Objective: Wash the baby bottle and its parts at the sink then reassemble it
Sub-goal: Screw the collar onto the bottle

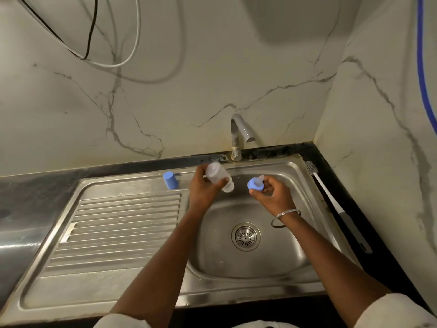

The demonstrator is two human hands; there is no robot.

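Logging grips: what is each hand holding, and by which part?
The left hand grips the clear bottle round its body; the right hand pinches the nipple piece by its blue collar.

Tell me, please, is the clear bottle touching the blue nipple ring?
Apart: the head view shows sink between the clear bottle in the left hand and the blue nipple ring in the right hand.

Marble-veined wall panels (212,79) are meeting in a corner above a black countertop (28,190) holding a stainless steel sink (118,233); a black cable (93,27), a white cable (138,34) and a blue hose (422,67) are hanging.
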